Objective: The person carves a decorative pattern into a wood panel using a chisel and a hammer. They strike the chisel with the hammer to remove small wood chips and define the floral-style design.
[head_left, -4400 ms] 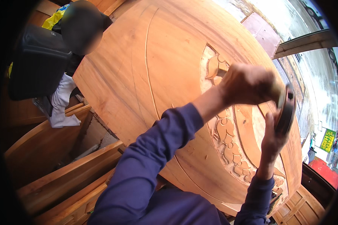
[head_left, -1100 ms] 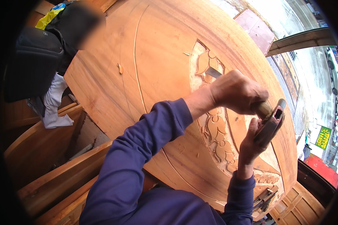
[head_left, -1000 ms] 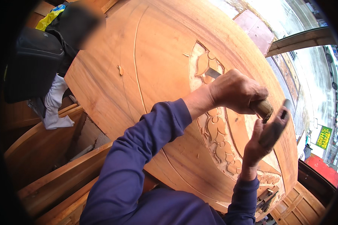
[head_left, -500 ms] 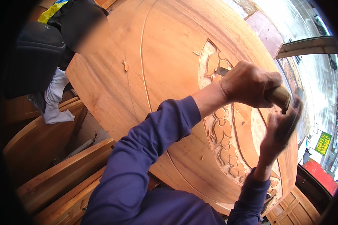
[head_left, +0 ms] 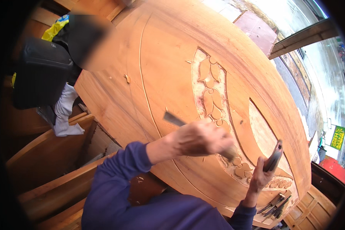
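My left hand (head_left: pixel 203 140) is closed round a chisel, blurred by motion. Its flat metal blade (head_left: pixel 174 119) points up and left over the plain part of a large wooden panel (head_left: pixel 168 84), and the wooden handle's end (head_left: pixel 229 154) sticks out on the other side of the fist. My right hand (head_left: pixel 260 177) grips a dark, narrow block (head_left: pixel 273 156), held upright and apart from the chisel. A curved carved band (head_left: pixel 212 101) of leaf and petal shapes runs down the panel, partly hidden behind my left hand. A smooth recess (head_left: pixel 258 122) lies to its right.
Several carving tools (head_left: pixel 275 207) lie on the panel's near right corner. A wood chip (head_left: pixel 127 79) rests at the left. Beyond the left edge are a black padded thing (head_left: pixel 44 73), a white cloth (head_left: pixel 67 119) and wooden boards (head_left: pixel 61 184). A post (head_left: pixel 304 40) stands at the far right.
My left hand has lifted the chisel off the carved band and brought it left and nearer to me. My right hand has dropped down and left, away from the chisel's handle, still holding the dark block.
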Available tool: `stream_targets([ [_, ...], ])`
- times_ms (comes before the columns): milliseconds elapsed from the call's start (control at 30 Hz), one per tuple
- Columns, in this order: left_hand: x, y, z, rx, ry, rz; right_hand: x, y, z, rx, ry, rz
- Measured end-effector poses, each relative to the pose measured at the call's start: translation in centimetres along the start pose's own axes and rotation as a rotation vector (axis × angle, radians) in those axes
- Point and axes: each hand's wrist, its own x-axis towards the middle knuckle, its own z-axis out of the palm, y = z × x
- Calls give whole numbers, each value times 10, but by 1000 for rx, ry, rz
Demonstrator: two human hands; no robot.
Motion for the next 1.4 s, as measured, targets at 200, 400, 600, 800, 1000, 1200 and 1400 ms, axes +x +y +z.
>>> stream_targets([
  [200, -70, 26, -46, -24, -35, -557, -57, 4, -68, -573, -176, -74],
  [400, -99, 45, -42, 224, 122, -606, -79, -2, -98, -731, -191, -69],
  [600, -99, 54, -38, 390, 114, -548, -88, 21, -105, -803, -13, -327],
  [800, -103, 57, -36, 407, 121, -534, -97, 33, -104, -701, 156, -423],
  [1000, -111, 55, -26, 358, 159, -581, -102, 37, -110, -642, 178, -432],
  [1200, -118, 49, -21, 311, 145, -556, -101, 49, -111, -623, 194, -416],
  [1400, -106, 55, -27, 391, 166, -482, -96, 44, -111, -637, 194, -419],
])
